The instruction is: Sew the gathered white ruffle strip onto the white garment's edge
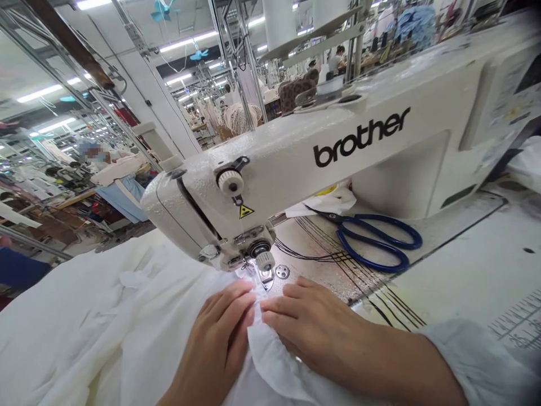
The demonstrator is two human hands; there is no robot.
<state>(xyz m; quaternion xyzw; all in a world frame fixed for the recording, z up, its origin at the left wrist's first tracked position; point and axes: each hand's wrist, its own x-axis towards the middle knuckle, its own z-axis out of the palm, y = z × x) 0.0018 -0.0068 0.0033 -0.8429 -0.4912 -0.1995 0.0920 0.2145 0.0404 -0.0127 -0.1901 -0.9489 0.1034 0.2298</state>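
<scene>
White fabric point(143, 316) lies under the needle area of a white sewing machine point(287, 163) and spreads over the left of the table. A narrow gathered strip point(274, 361) of it runs between my hands toward the presser foot point(265, 276). My left hand point(224, 327) is closed on the fabric at the strip's left side, fingers pressed together and pointing at the foot. From the right, my right hand point(313, 321) grips the strip's edge with bent fingers. Its thumb and the fabric under both palms are hidden.
Blue-handled scissors point(376, 239) lie on the machine bed, right of the needle. Dark threads point(359, 279) stretch across the bed beside them. A crumpled white cloth point(329, 200) sits behind the machine arm. Farther back, a person point(99, 158) is at another workstation.
</scene>
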